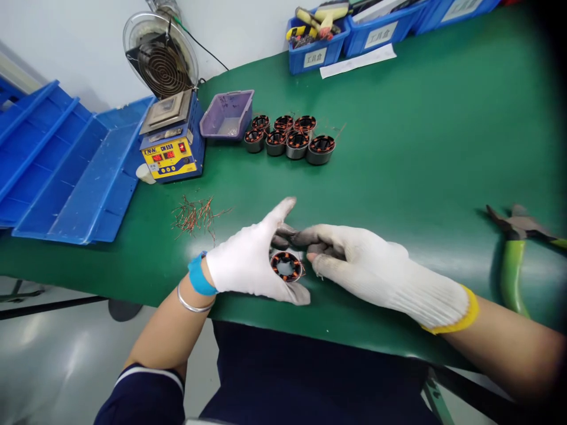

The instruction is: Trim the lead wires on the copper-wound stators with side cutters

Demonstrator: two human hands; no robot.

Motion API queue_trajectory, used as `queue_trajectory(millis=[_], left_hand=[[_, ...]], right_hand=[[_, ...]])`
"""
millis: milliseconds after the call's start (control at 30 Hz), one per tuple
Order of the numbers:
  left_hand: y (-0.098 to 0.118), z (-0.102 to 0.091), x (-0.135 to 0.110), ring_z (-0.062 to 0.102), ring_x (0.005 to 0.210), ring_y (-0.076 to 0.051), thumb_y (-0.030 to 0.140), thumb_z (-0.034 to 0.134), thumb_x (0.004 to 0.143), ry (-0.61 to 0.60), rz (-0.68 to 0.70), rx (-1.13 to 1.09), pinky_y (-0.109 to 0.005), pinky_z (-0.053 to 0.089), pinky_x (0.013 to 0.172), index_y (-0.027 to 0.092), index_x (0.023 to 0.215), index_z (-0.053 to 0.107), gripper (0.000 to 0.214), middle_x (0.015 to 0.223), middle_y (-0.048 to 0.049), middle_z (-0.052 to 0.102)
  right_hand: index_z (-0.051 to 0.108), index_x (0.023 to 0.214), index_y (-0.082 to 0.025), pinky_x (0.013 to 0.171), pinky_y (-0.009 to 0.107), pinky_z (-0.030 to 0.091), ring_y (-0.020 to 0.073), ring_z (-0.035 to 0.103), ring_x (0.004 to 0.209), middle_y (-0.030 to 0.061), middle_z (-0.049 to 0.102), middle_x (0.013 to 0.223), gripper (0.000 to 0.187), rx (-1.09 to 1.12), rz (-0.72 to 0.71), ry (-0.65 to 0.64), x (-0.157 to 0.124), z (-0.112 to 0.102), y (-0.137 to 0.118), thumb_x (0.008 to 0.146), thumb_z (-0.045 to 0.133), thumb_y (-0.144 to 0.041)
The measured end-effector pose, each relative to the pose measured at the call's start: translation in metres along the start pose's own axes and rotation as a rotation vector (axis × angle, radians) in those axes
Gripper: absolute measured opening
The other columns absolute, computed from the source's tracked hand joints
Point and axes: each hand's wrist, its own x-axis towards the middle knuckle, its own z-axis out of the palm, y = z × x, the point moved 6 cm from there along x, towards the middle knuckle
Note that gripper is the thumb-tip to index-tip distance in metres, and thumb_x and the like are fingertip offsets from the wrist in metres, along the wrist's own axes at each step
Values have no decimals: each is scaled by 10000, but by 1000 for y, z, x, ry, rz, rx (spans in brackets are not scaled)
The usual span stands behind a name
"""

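Observation:
My left hand [250, 262], in a white glove with a blue cuff, cups a small round stator [286, 267] with copper windings at the near edge of the green table [420, 147]. My right hand [372, 265], in a white glove with a yellow cuff, meets it from the right. Its dirty fingertips pinch at the top of the stator, where thin wire ends seem to stick out. Both hands touch the part.
Several finished stators [290, 139] stand in a group at the table's middle back, by a purple tray [227, 114]. A blue solder pot [172, 144] and a fan [160, 56] sit at left, copper wire scraps [195, 215] in front. Green-handled pliers [516, 248] lie right. Blue bins [316, 44] line the far edge.

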Motion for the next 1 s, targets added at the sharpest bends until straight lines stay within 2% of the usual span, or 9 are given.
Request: queue_trajectory(millis=[100,167,333,500,633,700,767,867,1000], left_hand=[[-1,-1,0,655,989,-308,450,849,514,22,-58,188,-418,531,835,245,1565,53,1334,1204,-108,618],[0,-2,0,663,949,-302,485,848,508,27,-71,233,-392,528,785,236,1566,32,1359,1156,-101,636],[1,1,0,669,936,-276,426,842,536,-28,-66,223,-358,516,792,261,1563,1,1338,1102,-67,666],[2,4,1,678,860,-241,325,760,626,-11,-57,202,-341,521,762,230,1554,-92,1263,1055,-57,673],[1,5,1,685,786,-193,341,800,609,16,-47,107,-308,537,730,233,1522,-209,1365,1216,-107,617],[2,6,1,686,814,-201,342,803,617,4,-39,120,-318,540,755,249,1528,-188,1349,1214,-99,625],[4,6,1,681,855,-224,334,785,641,8,-25,191,-340,532,791,251,1547,-117,1281,1087,-60,677],[4,4,4,672,846,-231,340,743,678,74,-48,293,-350,522,799,250,1561,-22,1172,936,-17,698],[3,4,8,669,841,-240,429,728,690,151,-67,347,-354,522,786,224,1563,44,1127,921,-28,689]], right_hand=[[651,1201,-325,715,316,475,230,677,958,-3,719,1127,381,62,-29,6,3,3,-4,851,518,-396],[661,1149,-312,699,303,466,212,676,922,-10,727,1084,340,109,-31,-9,5,6,-5,850,520,-393],[669,875,-264,563,265,385,154,628,667,-44,711,776,159,68,32,-47,5,8,-2,774,555,-304],[669,1009,-310,572,269,334,187,659,778,-35,730,898,263,16,51,1,4,6,-9,823,540,-444],[647,879,-258,557,268,312,166,628,729,-24,705,841,208,-19,-17,43,8,5,-16,845,516,-417],[622,822,-245,521,269,282,159,599,675,-22,684,783,205,-86,-36,34,7,4,-12,859,491,-398],[620,832,-252,495,275,236,177,594,688,-10,679,803,223,-218,-24,72,5,-1,-3,877,468,-409],[615,864,-254,481,288,188,212,586,700,22,670,852,237,-479,-7,137,0,-9,10,892,451,-423],[599,811,-230,470,305,172,221,558,606,72,639,804,256,-756,54,146,-6,-17,18,905,443,-410]])
